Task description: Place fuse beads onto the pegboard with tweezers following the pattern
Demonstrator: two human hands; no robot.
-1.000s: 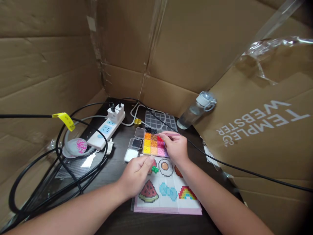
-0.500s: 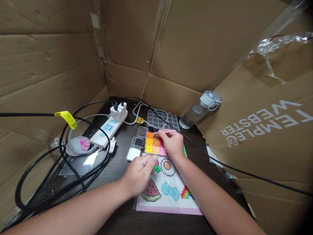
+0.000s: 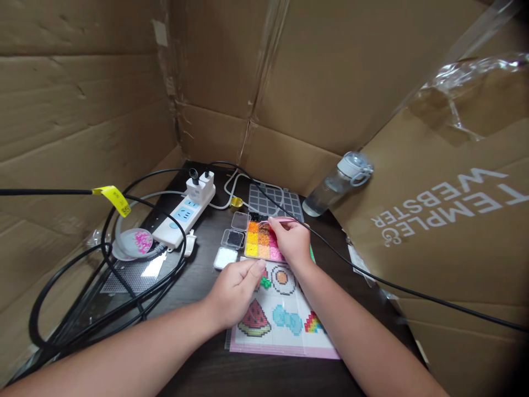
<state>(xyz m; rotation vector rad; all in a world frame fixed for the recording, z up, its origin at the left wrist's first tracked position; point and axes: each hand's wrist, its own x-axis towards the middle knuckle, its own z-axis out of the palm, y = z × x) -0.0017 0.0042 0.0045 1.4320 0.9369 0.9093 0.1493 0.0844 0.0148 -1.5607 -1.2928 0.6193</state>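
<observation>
Pink tweezers (image 3: pixel 283 219) are pinched in my right hand (image 3: pixel 293 241), over the brown and orange compartments of a bead box (image 3: pixel 253 250). The tweezer tips are too small to make out. My left hand (image 3: pixel 236 291) is closed, thumb against the fingers, above the left side of a pattern sheet (image 3: pixel 285 348); whatever it may hold is hidden. Pixel pictures of a watermelon slice (image 3: pixel 254 320), a fried egg (image 3: pixel 282 277), a blue bow (image 3: pixel 288 320) and a rainbow (image 3: pixel 313 323) show on the sheet. My right hand and forearm cover the box's right part.
Small cases of black beads (image 3: pixel 235 239) and white beads (image 3: pixel 225 258) lie left of the box. A grey divided tray (image 3: pixel 275 203) and a water bottle (image 3: pixel 333 190) stand behind. Left are a power strip (image 3: pixel 182 220), black cables (image 3: pixel 109 248) and a dish with pink beads (image 3: pixel 128 242). Cardboard walls surround the table.
The tweezers and my right hand have shifted very slightly over the brown compartment. My left hand has stayed nearly still; the view has tilted a touch.
</observation>
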